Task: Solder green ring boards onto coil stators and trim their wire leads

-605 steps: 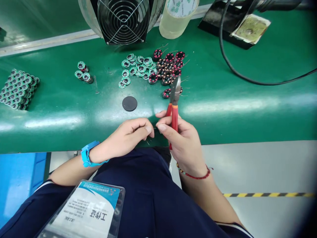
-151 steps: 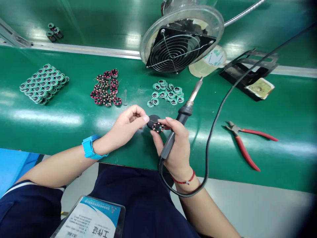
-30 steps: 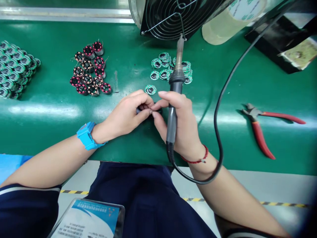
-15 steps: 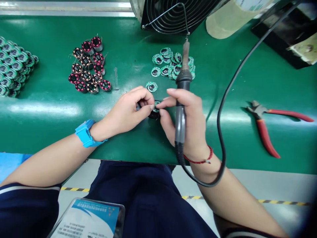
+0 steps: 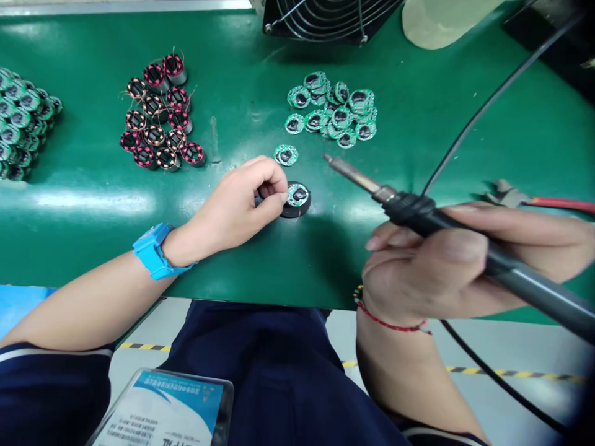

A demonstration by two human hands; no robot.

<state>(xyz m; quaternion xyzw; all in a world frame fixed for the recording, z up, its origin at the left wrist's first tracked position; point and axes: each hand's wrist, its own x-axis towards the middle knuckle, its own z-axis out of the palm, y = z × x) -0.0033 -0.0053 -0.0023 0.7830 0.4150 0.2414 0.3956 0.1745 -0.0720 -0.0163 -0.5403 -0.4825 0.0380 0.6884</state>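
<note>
A round green circuit board lies on a small black round base in front of me. At its left edge the thumb and fingers of my left hand are pinched together, touching the board's rim; what they pinch is hidden. A bit of a dark grey part shows under that hand. My right hand is wrapped round a soldering iron, off to the right and raised towards the camera. The iron's tip points up and left, apart from the board. One loose circuit board lies just behind the base.
A pile of round circuit boards lies further back. Copper-wound motor coils stand at the left, beside stacked boards. A black fan is at the back. Red-handled pliers lie right, partly behind my right hand. The iron's cord crosses the right side.
My right hand has moved right, away from the board, and turned the soldering iron from upright to tip pointing left. The board is now uncovered. My left hand has stayed nearly still.
</note>
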